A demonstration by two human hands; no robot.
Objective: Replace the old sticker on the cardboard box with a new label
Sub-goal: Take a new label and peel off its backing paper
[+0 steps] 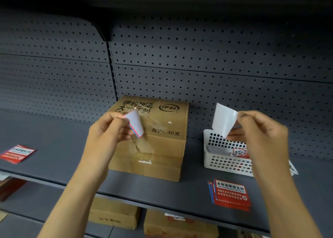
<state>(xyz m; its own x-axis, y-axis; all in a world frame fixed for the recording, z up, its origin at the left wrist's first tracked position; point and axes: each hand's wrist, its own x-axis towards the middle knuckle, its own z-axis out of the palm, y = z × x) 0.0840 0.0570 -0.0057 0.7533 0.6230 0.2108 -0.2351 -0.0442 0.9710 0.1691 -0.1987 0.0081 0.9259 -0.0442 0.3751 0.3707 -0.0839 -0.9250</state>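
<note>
My left hand (pixel 108 128) pinches the new label (pixel 135 125) by its left edge, white underside toward me, red and blue print just showing along the rim. My right hand (pixel 261 131) pinches a white backing sheet (pixel 223 119) by its right edge, held up over the white basket (pixel 227 163) on the right. The 2 pieces are well apart, so I judge the peel is finished and the sticking comes next.

The cardboard box (pixel 162 147) sits in the middle of the shelf (pixel 54 147), against the far pegboard wall. Its near face carries clear tape and a small white scrap (pixel 145 161) low down, probably residue of the old sticker.

To do this well I should drop the backing into the basket first, freeing my right hand. Then I keep my fingers on the label's margin only, set 1 edge down on a flat patch of cardboard, and smooth outward so no bubble forms. A stack of spare labels (pixel 230 194) lies near right, and another label (pixel 17 153) at far left.
</note>
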